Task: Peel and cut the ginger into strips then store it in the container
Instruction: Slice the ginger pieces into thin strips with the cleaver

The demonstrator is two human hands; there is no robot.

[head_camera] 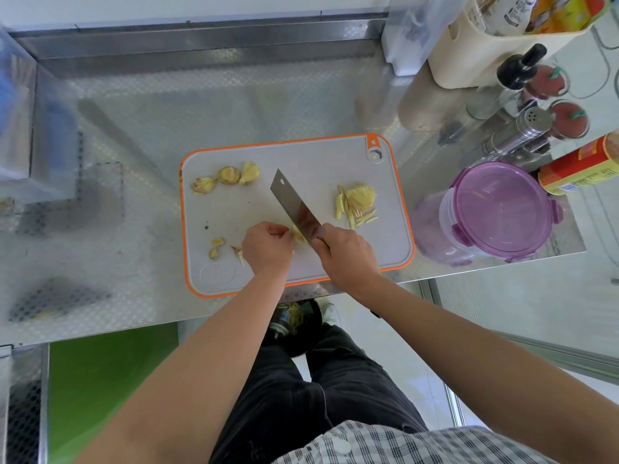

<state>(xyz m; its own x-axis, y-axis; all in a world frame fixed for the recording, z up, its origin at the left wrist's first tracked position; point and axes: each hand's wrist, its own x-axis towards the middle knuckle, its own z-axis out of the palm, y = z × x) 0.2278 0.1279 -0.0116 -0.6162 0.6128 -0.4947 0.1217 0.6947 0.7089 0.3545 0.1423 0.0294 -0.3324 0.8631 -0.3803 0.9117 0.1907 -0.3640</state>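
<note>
On the grey, orange-rimmed cutting board (pixel 234 209) my left hand (pixel 266 247) holds down a small stack of yellow ginger slices (pixel 298 234) with curled fingers. My right hand (pixel 345 256) grips the handle of a cleaver (pixel 294 205), whose blade stands right against the slices. A pile of cut ginger strips (pixel 356 204) lies at the board's right side. Ginger chunks and peel (pixel 227 177) sit at the far left of the board, with small scraps (pixel 217 247) near the front left. The round container with a purple lid (pixel 499 212) stands closed to the right of the board.
The board lies on a steel counter (pixel 134 162) near its front edge. Spice shakers (pixel 522 132), jars, a red tin (pixel 579 165) and a cream caddy (pixel 485 48) with bottles crowd the back right. A bin with peelings (pixel 294 323) stands on the floor below.
</note>
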